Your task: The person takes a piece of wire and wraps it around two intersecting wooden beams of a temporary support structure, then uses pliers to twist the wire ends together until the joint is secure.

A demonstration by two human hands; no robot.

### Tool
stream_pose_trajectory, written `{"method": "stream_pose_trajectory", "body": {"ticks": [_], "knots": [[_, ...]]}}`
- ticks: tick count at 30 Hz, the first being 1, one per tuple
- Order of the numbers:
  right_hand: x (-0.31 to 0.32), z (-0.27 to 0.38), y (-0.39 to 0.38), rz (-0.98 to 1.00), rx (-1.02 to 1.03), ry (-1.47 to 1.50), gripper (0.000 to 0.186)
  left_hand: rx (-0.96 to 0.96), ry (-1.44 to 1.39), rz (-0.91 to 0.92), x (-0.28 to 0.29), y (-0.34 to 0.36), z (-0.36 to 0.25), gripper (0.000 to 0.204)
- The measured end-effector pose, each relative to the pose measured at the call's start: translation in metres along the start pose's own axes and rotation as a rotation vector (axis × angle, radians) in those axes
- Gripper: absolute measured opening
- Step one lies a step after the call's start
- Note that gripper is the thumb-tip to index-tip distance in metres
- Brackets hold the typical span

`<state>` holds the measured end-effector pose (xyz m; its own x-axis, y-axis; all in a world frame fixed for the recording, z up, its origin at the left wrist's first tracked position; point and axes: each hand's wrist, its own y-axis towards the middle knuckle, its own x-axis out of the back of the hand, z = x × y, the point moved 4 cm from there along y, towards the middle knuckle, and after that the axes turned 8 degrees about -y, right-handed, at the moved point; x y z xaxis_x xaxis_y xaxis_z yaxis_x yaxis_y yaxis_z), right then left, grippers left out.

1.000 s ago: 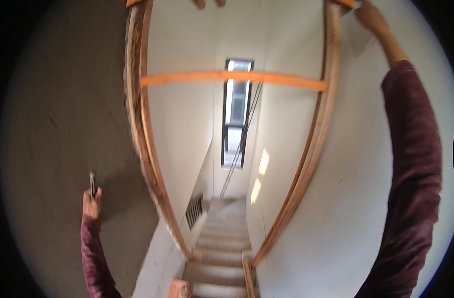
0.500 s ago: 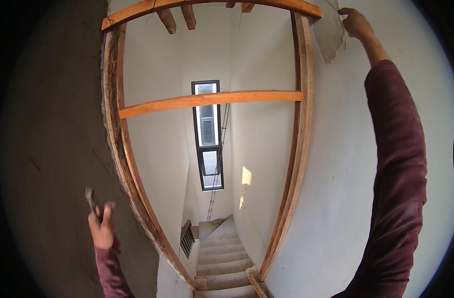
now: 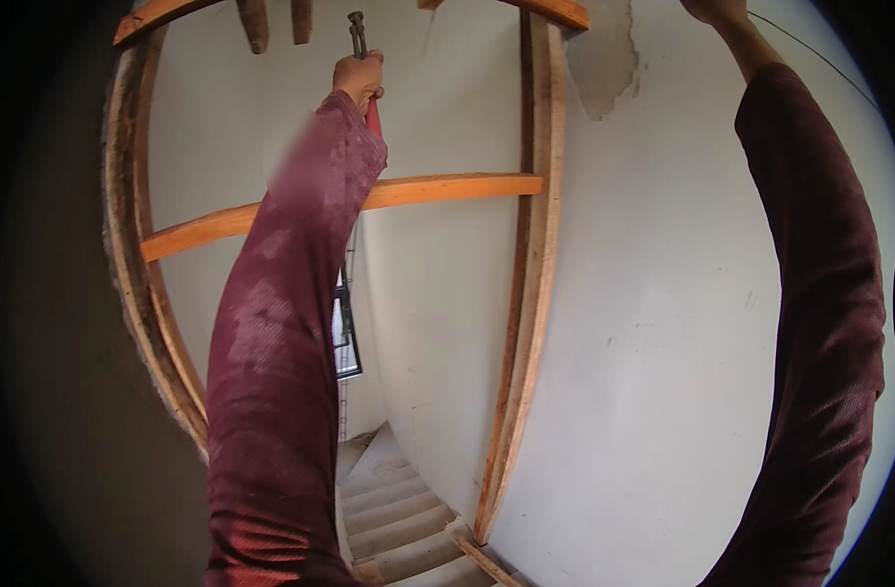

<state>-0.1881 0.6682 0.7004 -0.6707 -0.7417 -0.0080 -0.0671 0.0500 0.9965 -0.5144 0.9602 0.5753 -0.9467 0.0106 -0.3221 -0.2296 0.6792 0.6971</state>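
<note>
Pincers (image 3: pixel 356 20) high in the head view, upright in the left hand (image 3: pixel 357 76), metal end uppermost, red handle (image 3: pixel 374 117) below the fist. Grip closed around the tool. Behind it, a pale wall; lower, 1 orange crossbar (image 3: pixel 457 189) between 2 upright posts (image 3: pixel 548 196), partly hidden by the left sleeve (image 3: pixel 271 372). Beyond, a dark-framed window (image 3: pixel 345 342) and stairs (image 3: pixel 408 528). Right hand (image 3: pixel 716 10) cut off at the upper edge; cannot tell its grip or contents. Close by, a thin dark line (image 3: pixel 802 42) and a rough plaster patch (image 3: pixel 604 68).
</note>
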Motion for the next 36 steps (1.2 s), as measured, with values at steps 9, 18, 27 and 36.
{"method": "stream_pose_trajectory", "body": {"ticks": [9, 18, 27, 36], "knots": [[-0.018, -0.012, -0.003, 0.014, 0.096, 0.061, 0.041, 0.037, -0.374, -0.094, -0.073, 0.026, 0.03, 0.041], [-0.024, -0.016, -0.009, -0.061, 0.11, 0.096, 0.04, 0.049, -0.403, -0.422, -0.043, 0.022, 0.012, 0.056], [-0.019, -0.018, -0.005, -0.071, 0.081, 0.127, 0.043, -0.245, -0.11, 0.033, -0.055, 0.05, -0.004, 0.032], [-0.033, 0.01, -0.037, 0.05, 0.005, 0.222, 0.032, -0.246, -0.079, 0.297, -0.093, 0.033, -0.018, 0.016]]}}
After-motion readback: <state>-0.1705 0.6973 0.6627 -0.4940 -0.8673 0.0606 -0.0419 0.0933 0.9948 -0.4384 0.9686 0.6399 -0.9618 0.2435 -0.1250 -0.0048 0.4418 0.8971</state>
